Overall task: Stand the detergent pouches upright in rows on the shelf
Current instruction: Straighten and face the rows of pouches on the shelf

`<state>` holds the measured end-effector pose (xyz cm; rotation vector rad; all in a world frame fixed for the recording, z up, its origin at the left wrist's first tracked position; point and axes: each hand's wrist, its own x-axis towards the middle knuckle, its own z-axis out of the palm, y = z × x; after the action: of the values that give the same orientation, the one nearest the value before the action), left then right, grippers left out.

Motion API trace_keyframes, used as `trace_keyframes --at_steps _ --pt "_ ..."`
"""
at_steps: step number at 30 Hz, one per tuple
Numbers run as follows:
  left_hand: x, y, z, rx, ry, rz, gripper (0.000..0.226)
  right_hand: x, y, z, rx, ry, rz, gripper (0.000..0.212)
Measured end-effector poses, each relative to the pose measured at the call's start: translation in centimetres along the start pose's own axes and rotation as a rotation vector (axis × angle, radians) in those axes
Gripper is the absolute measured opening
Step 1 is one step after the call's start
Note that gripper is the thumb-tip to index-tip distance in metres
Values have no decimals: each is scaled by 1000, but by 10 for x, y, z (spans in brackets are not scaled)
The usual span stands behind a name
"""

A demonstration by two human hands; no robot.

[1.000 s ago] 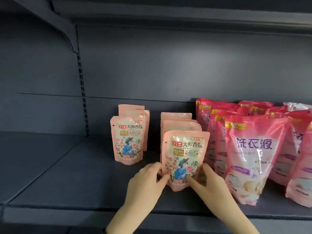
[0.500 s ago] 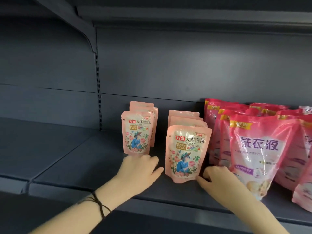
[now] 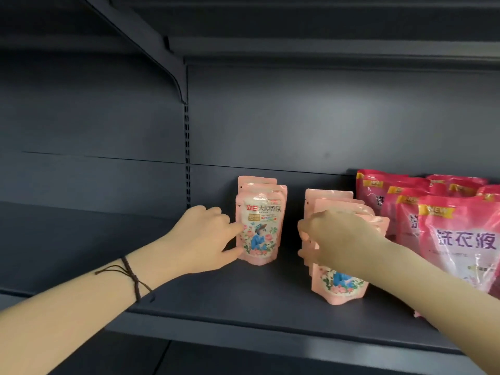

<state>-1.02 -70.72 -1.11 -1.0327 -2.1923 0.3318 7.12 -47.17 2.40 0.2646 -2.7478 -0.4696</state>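
Two rows of small pale-pink detergent pouches stand upright on the dark shelf (image 3: 243, 301). My left hand (image 3: 205, 239) reaches to the left row; its index fingertip and thumb touch the left edge of that row's front pouch (image 3: 261, 231), the other fingers loosely curled. My right hand (image 3: 341, 239) lies over the upper half of the right row's front pouch (image 3: 338, 286), fingers curled round its left edge. Only this pouch's lower part shows. Further pouches (image 3: 328, 196) stand behind it.
Larger deep-pink pouches (image 3: 460, 239) stand packed in rows at the right, close beside my right forearm. A slotted upright (image 3: 186, 158) and a bracket (image 3: 151, 47) carry the shelf above. Left of the small pouches the shelf board is bare.
My left hand has moved from the shelf board beside the right row to the left row's front pouch. My right hand has risen from the base of the right front pouch to its top.
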Motion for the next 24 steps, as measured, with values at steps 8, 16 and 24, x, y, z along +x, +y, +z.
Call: trace_keyframes --at_steps 8,16,24 --pt "-7 -54 16 45 -31 78 43 47 -41 -9 -28 -58 97 30" --pt "51 -83 17 -95 71 14 39 96 -12 -26 -67 -58 162 33" --pt "88 -51 54 -918 67 -381 26 134 25 -7 430 -200 157 37"
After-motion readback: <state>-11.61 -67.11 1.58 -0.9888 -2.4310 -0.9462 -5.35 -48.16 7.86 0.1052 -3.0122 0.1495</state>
